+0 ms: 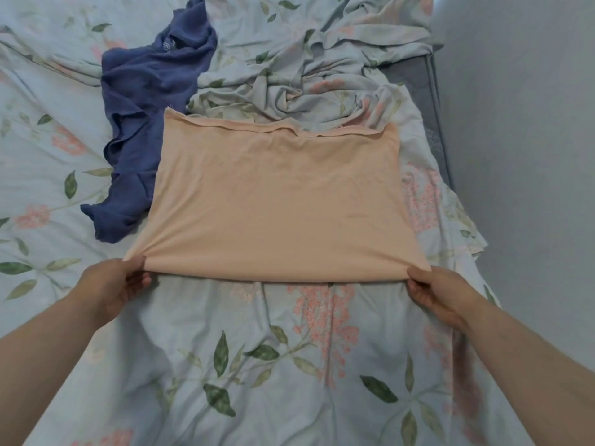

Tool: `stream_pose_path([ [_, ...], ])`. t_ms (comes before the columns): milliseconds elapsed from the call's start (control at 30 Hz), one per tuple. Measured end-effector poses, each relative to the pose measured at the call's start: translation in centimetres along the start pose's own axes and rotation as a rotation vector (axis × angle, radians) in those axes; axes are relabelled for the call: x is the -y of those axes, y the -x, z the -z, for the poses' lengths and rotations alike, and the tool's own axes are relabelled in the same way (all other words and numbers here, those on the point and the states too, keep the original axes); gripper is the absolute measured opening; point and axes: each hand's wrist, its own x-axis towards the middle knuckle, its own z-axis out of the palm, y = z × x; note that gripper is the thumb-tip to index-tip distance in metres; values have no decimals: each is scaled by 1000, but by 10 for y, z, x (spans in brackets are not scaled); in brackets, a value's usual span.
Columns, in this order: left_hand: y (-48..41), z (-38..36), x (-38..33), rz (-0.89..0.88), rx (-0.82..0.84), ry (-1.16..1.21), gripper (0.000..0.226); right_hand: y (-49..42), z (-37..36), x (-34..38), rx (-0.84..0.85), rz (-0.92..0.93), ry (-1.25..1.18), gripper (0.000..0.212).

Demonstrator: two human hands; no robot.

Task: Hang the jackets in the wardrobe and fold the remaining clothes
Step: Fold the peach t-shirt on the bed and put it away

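Observation:
A peach garment (277,194) lies spread flat on the bed, its near edge folded over. My left hand (112,284) pinches its near left corner and my right hand (438,291) pinches its near right corner, the edge stretched between them. A crumpled blue garment (145,101) lies to the left and behind, its right side partly under the peach one.
Everything rests on a floral bedcover (257,365). A bunched floral sheet (306,75) is heaped behind the peach garment. The bed's grey edge (441,130) and a grey wall (521,156) run along the right.

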Motion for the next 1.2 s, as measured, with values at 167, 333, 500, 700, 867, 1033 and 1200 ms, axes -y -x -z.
stream_pose_path([
  [167, 12, 8, 15, -96, -24, -96, 15, 0, 10, -22, -153, 146, 341, 12],
  [333, 21, 9, 7, -439, -76, -315, 25, 15, 7, -20, -206, 433, 486, 33],
  [500, 44, 2, -46, -490, -26, -17, 42, 40, -4, 26, -163, 607, 394, 30],
  [700, 97, 13, -108, -497, 154, -52, 34, 103, -15, 77, -154, 721, 544, 38],
  [867, 171, 37, -150, -686, 21, -393, 36, 181, -13, 105, -249, 784, 592, 11],
  [1033, 217, 77, -170, -737, -32, -525, 17, 256, -4, 115, -245, 784, 571, 18],
  [1200, 260, 127, -181, -842, 10, -743, 11, 325, 22, 115, -63, 689, 537, 19],
])
